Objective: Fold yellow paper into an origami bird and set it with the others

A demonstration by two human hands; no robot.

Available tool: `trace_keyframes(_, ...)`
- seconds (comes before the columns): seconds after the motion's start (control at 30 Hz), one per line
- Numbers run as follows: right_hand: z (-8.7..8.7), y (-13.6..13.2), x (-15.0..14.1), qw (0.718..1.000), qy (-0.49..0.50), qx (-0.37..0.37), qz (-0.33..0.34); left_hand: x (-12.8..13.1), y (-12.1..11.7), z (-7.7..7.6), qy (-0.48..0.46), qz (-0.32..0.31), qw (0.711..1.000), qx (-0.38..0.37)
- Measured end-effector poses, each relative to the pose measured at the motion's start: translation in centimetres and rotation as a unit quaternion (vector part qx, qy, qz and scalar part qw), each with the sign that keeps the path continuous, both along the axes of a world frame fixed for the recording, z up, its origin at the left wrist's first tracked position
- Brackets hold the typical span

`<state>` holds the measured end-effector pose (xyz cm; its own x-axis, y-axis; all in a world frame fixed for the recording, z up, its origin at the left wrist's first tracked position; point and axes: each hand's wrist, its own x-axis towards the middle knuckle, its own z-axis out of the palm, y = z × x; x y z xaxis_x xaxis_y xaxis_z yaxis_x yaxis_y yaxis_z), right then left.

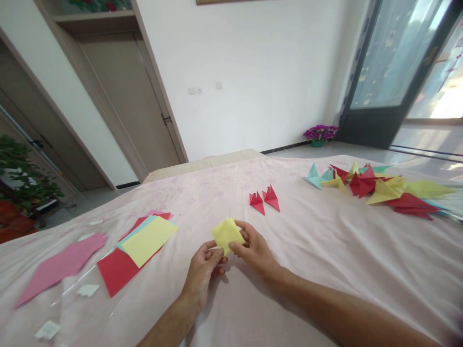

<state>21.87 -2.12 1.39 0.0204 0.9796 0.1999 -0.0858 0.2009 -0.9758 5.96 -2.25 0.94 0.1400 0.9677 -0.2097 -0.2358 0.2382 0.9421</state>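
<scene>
A small folded square of yellow origami paper (227,234) is held up over the cloth between both hands, one corner pointing away from me. My left hand (205,266) pinches its lower left edge, thumb on top and fingers beneath. On the right side, my right hand (255,248) grips it between thumb and fingers. Just beyond the hands stand two red folded paper pieces (257,202), pointed at their ends. The underside of the yellow paper is hidden from me.
Left of my hands lies a stack of coloured sheets, yellow (150,240) uppermost, beside pink paper (61,265) and white scraps (88,289). At the right, several folded paper cranes (365,180) form a heap. A wrinkled pale pink tablecloth (318,250) covers the table.
</scene>
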Motion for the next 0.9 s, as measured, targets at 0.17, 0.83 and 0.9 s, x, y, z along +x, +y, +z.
trace_keyframes(0.17,-0.2,-0.3,-0.2,1.0,-0.009,0.014,-0.003,0.0,-0.2,0.4,-0.01,0.061,0.998,0.007)
trace_keyframes(0.83,-1.1,0.7,0.6,0.997,-0.003,0.037,-0.061,1.9,0.7,-0.3,-0.134,0.045,0.989,-0.032)
trace_keyframes(0.9,-1.0,0.7,1.0,0.991,-0.057,0.08,-0.09,1.7,1.1,-0.4,-0.153,0.044,0.986,-0.041)
